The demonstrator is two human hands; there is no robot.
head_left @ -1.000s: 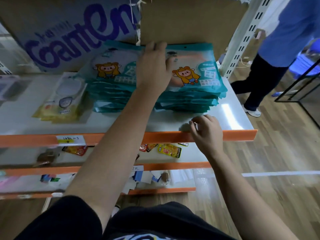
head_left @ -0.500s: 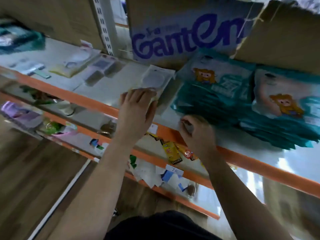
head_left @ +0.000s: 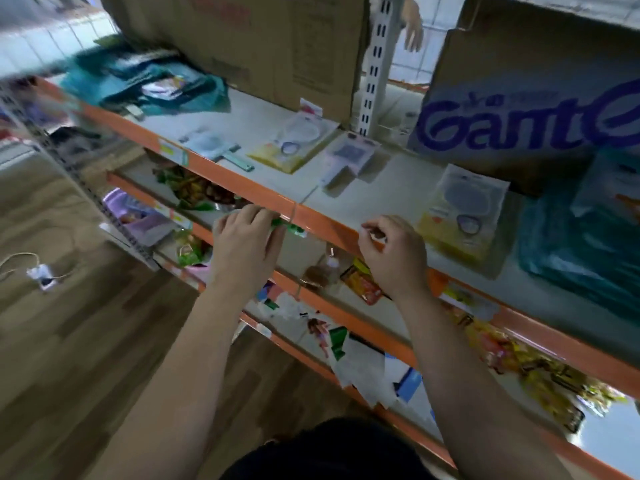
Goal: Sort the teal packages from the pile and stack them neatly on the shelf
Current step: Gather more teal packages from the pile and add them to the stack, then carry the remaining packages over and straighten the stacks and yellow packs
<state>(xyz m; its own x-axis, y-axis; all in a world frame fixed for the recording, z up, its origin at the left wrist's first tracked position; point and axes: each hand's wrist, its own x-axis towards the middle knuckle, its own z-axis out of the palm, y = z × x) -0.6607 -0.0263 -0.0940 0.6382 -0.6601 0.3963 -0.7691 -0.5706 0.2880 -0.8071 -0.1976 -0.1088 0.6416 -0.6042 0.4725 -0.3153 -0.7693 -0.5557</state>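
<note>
A neat stack of teal packages [head_left: 585, 247] lies on the white shelf [head_left: 374, 199] at the far right, cut off by the frame edge. A loose, blurred pile of teal packages [head_left: 149, 84] sits at the shelf's far left. My left hand [head_left: 246, 244] hovers in front of the shelf's orange front edge, between the two groups, fingers extended and holding nothing. My right hand [head_left: 394, 254] is loosely curled against the same edge, with nothing in it, left of the stack.
Flat packets lie between pile and stack: a yellow one [head_left: 292, 147], a pink one [head_left: 349, 157], another yellow one [head_left: 464, 213]. Cardboard boxes [head_left: 277, 46] and a "Ganten" box [head_left: 519, 123] stand behind. Lower shelves hold snack packets. Wooden floor lies to the left.
My view has swung left along the shelf. My left hand has come off the teal stack and dropped to the shelf's front edge. The right hand stays curled at the edge.
</note>
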